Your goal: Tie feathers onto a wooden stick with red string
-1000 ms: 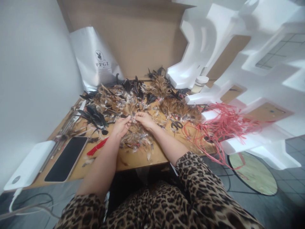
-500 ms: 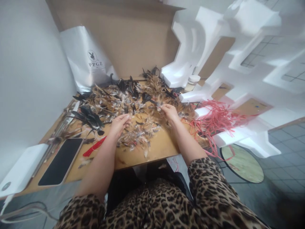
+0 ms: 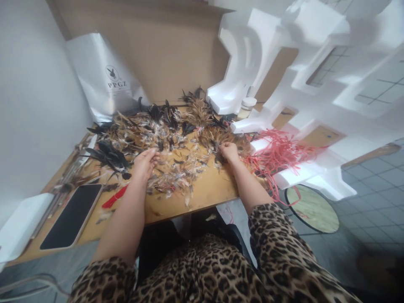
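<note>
My left hand [image 3: 145, 163] hovers over the left part of the table with its fingers curled together; anything between them is too small to make out. Close to it lie a bundle of black feathers [image 3: 109, 156] and loose, pale brown feathers [image 3: 176, 174]. On the right, my right hand [image 3: 229, 152] has its fingertips pinched at the edge of a heap of brown feathers [image 3: 210, 136]. Its fingers partly cover the feathers there. A red tassel-like strip [image 3: 114, 197] sticks out beside my left forearm.
A phone [image 3: 72, 216] and a white box-shaped device [image 3: 23, 225] lie at the left. Behind the feathers stand a silver bag [image 3: 107, 97] and a lidded jar [image 3: 246, 107]. Pink ribbon strands [image 3: 280, 151] and white foam pieces [image 3: 315, 179] crowd the right, above a round stool [image 3: 312, 209].
My right hand has moved rightward and slightly nearer to me, down to the brown feather heap. My left hand has drawn a little left. The view has shifted slightly right.
</note>
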Tool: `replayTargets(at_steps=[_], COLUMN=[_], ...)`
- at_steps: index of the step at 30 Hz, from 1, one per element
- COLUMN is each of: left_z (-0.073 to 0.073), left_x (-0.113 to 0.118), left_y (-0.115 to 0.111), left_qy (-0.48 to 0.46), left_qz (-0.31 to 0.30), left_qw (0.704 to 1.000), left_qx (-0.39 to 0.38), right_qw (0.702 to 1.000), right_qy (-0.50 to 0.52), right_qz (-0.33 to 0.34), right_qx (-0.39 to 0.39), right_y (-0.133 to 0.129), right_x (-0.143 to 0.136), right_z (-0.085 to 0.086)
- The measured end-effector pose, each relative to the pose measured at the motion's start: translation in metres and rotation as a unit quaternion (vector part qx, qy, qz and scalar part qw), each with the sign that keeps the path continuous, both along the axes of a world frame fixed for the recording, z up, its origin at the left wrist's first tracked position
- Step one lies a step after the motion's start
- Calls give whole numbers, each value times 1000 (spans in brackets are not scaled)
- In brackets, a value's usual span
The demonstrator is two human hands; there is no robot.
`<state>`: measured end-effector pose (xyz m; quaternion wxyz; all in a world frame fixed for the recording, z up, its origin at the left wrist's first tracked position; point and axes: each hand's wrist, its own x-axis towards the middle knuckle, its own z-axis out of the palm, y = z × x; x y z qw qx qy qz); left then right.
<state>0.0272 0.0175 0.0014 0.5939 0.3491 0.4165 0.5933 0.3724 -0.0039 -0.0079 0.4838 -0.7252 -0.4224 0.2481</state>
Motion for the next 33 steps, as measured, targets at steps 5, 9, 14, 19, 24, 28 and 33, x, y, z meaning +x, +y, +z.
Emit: replayTargets(at_steps=[5, 9, 14, 19, 24, 28, 33], left_z=[1, 0, 0, 3, 6, 6, 3], left_x=[-2, -2, -5, -9, -14, -18, -14], left_y=[2, 2, 3, 4, 5, 7, 7], left_qy=[-36, -44, -57, -97, -149, -164, -77], left_qz=[1, 0, 7, 26, 49, 46, 58], left_qw=[999, 999, 998, 995, 987, 984, 995], left_qx=[-18, -12, -8, -1, -30, -45, -14], right_qw=[998, 997, 999, 981, 968, 969, 954], right_qy=[-43, -44, 12, 67, 55, 26, -43], right_qz=[19, 27, 17, -10, 25, 117, 259], right_qx=[-40, -51, 32, 180, 244, 215, 141], right_y=[-1, -8, -23, -42, -52, -49, -39], right_x=[1, 6, 10, -4, -35, -68, -113], right_z=[1, 6, 17, 33, 46, 49, 42])
